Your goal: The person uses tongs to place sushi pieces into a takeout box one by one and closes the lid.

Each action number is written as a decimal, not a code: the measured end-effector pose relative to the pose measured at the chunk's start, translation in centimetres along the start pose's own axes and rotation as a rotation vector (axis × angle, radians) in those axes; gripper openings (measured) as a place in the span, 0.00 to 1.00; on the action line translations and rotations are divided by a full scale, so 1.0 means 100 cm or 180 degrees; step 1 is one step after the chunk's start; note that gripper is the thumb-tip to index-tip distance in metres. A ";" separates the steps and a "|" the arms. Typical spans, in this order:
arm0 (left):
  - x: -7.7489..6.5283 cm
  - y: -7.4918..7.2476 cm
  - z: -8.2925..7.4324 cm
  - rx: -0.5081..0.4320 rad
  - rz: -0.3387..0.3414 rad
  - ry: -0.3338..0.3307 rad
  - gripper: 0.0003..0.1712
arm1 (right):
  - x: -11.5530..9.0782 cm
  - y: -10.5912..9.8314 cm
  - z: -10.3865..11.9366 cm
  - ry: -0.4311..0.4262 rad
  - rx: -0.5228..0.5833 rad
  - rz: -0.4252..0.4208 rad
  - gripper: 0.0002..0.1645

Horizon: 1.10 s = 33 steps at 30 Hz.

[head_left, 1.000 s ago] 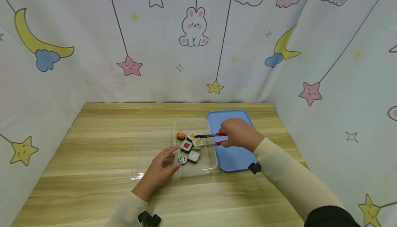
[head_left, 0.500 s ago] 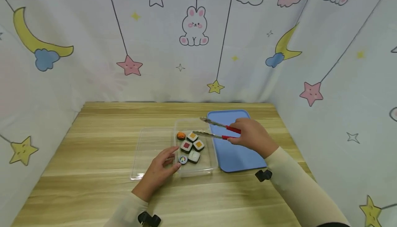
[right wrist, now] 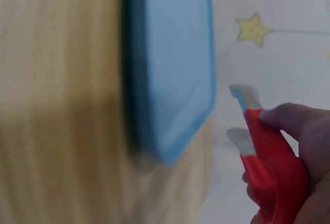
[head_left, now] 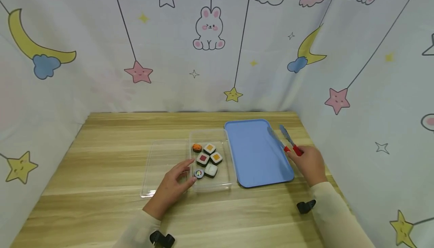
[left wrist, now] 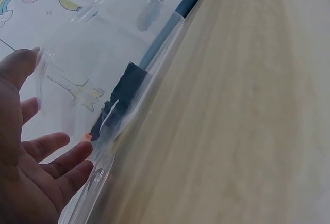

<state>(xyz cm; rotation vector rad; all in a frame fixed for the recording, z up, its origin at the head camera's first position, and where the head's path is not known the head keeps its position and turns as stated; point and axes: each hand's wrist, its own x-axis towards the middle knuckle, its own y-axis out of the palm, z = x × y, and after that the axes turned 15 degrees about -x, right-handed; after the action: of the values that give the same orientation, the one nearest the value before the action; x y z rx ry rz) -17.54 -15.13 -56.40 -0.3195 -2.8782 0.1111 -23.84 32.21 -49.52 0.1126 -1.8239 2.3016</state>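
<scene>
My left hand (head_left: 172,186) rests against the left wall of a clear plastic box (head_left: 234,172), fingers loosely spread in the left wrist view. Inside the box sit several sushi pieces: two with yellow centres (head_left: 216,157), one with a red centre (head_left: 203,159), a plain white one (head_left: 211,170), an orange-topped one (head_left: 197,148) and a small round roll (head_left: 199,173). At the blue tray's right edge, my right hand (head_left: 310,164) grips red-handled metal tongs (right wrist: 281,182). Their jaws stand apart with nothing between them.
The blue tray (head_left: 254,150) lies right of the box, nothing on it. A clear lid (head_left: 162,161) lies flat at the box's left, partly behind my left hand. Patterned curtains (head_left: 169,44) stand behind and beside the wooden table (head_left: 112,157).
The tongs have let go of a yellow-centred sushi piece in the box. My right hand has carried them up and rightward, past the tray. My left hand has stayed by the box.
</scene>
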 end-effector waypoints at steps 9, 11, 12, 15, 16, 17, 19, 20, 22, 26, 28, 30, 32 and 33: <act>0.001 0.002 0.002 0.0042 0.0019 0.0023 0.37 | -0.005 0.019 -0.027 0.0393 0.0080 0.0135 0.22; 0.002 0.002 0.002 0.0022 0.0026 0.0017 0.37 | -0.004 0.021 -0.029 0.0402 0.0072 0.0140 0.21; 0.002 0.003 0.002 0.0019 0.0026 0.0011 0.37 | -0.003 0.023 -0.030 0.0390 0.0036 0.0120 0.21; 0.003 0.003 0.002 0.0056 0.0025 0.0017 0.36 | 0.000 0.027 -0.033 0.0408 -0.0036 0.0178 0.22; 0.004 0.004 0.001 0.0067 0.0023 0.0020 0.36 | 0.000 0.029 -0.034 0.0416 -0.0055 0.0214 0.23; 0.004 0.004 0.001 0.0082 0.0022 0.0022 0.36 | 0.001 0.030 -0.035 0.0428 -0.0073 0.0251 0.23; 0.005 0.004 0.001 0.0137 0.0027 0.0024 0.36 | 0.002 0.033 -0.036 0.0469 -0.0106 0.0318 0.23; 0.005 0.004 0.000 0.0191 0.0029 0.0021 0.36 | 0.003 0.034 -0.037 0.0495 -0.0101 0.0358 0.23; 0.004 0.003 0.000 0.0295 0.0002 0.0012 0.37 | 0.003 0.035 -0.038 0.0512 -0.0135 0.0391 0.23; 0.003 -0.001 -0.004 0.0403 -0.0114 -0.0012 0.39 | 0.003 0.033 -0.035 0.0512 -0.0326 0.0403 0.35; 0.002 -0.007 -0.006 0.0388 -0.0196 -0.0017 0.39 | 0.002 0.028 -0.029 0.0505 -0.0447 0.0333 0.45; 0.001 -0.016 -0.008 0.0462 -0.0293 -0.0006 0.38 | 0.000 0.022 -0.017 0.0476 -0.0404 0.0150 0.50; 0.000 -0.028 -0.008 0.0615 -0.0408 0.0002 0.38 | -0.004 0.012 0.005 0.0379 -0.0209 0.0010 0.50; -0.001 -0.034 -0.007 0.0725 -0.0471 -0.0009 0.38 | -0.008 0.007 0.020 0.0274 -0.0084 -0.0048 0.48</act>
<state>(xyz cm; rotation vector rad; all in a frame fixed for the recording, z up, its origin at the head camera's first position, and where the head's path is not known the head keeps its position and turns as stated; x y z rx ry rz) -18.01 -18.44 -55.35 -0.0633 -2.8425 0.4080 -23.33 30.04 -49.82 0.0227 -1.8045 2.2353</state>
